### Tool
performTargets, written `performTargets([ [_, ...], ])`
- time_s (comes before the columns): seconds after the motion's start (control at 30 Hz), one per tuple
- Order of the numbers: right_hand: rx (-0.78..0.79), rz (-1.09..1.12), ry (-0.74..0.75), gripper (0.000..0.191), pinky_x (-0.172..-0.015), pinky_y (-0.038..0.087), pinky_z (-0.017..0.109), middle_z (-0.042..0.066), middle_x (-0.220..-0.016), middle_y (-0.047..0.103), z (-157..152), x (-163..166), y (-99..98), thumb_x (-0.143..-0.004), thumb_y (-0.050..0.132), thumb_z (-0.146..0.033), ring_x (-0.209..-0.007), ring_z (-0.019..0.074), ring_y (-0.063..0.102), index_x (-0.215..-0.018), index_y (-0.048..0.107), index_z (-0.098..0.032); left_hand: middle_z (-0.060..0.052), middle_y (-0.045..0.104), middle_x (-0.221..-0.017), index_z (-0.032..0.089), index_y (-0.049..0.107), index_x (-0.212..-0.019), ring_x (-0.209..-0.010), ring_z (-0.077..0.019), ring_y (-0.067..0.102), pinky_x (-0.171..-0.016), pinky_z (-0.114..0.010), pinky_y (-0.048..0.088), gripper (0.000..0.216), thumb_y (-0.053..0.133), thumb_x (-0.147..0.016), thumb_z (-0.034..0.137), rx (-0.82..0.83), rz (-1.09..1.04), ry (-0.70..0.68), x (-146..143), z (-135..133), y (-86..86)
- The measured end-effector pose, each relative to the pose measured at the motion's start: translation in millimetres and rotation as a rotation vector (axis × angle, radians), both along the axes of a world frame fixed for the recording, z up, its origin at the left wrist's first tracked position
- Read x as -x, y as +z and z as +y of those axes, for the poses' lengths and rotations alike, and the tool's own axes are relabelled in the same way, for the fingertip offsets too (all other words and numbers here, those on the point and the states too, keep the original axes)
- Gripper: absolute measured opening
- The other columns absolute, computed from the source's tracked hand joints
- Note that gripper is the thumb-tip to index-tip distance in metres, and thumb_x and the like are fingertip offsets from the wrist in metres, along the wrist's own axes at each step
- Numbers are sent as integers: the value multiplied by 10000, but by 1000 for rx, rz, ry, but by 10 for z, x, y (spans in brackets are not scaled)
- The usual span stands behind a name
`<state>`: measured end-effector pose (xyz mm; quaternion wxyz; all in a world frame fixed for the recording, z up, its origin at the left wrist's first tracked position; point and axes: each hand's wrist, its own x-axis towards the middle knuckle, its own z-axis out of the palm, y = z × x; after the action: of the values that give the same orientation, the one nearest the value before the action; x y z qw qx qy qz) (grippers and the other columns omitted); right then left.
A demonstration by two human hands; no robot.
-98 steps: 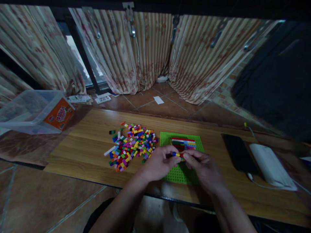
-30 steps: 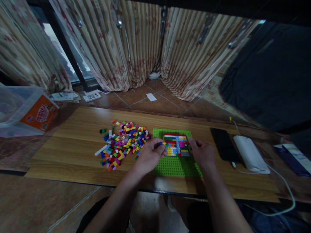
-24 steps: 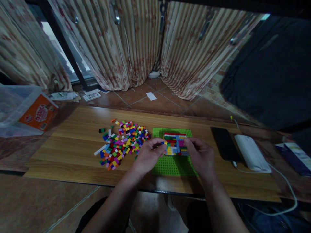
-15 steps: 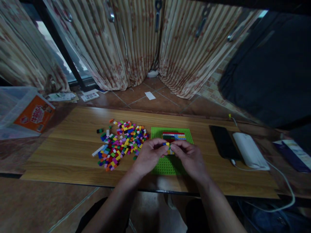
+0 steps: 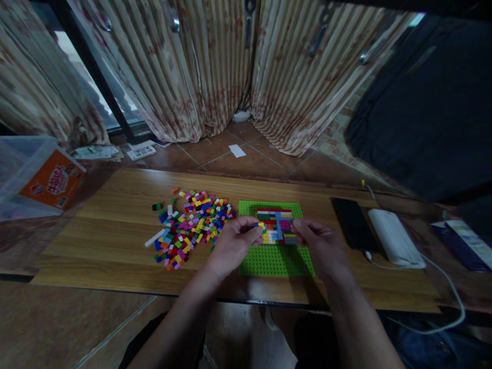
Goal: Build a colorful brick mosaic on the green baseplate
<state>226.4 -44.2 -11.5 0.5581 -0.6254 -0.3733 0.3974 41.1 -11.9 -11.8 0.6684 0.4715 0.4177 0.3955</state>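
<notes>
Between the thumb and fingers of my left hand (image 5: 238,238) is a small joined piece of yellow and blue toy bricks (image 5: 261,226). It is held over the left part of a low, many-coloured brick build (image 5: 280,233), which sits on a green studded baseplate (image 5: 274,264). My right hand (image 5: 317,241) is closed in a pinch at the right edge of the build. Something small and dark shows at its fingertips, too small to name. The fingers of both hands cover parts of the build.
Left of the baseplate lies a heap of loose toy bricks (image 5: 200,220) on the wooden table (image 5: 96,246). A black phone (image 5: 354,224) and a white power bank (image 5: 395,238) with a cable lie at the right. A clear plastic box (image 5: 26,169) stands beyond the left end.
My hands have parted: the right has moved right, away from the left. The left has shifted slightly left, keeping the yellow and blue bricks. More of the build shows between them.
</notes>
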Motion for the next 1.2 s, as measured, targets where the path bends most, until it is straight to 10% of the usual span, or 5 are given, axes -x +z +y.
performTargets([
  [0.43,157,-608,-61,389,-592,429,308,76,-693,729,-11,-239,-94,-744,611,-503,-637,226,644,-780,771,-151,27,591,-603,147,636,-799,-567,-108,530,-571,-242,405,113,634,-775,257,-46,106,5,47,36,-79],
  [1.2,186,-718,-18,437,-536,378,298,76,-622,708,58,-234,-167,-802,540,-521,-574,208,616,-728,755,-147,22,590,-624,161,640,-785,-584,-118,523,-587,-251,395,74,619,-782,232,-76,156,3,60,33,-38],
])
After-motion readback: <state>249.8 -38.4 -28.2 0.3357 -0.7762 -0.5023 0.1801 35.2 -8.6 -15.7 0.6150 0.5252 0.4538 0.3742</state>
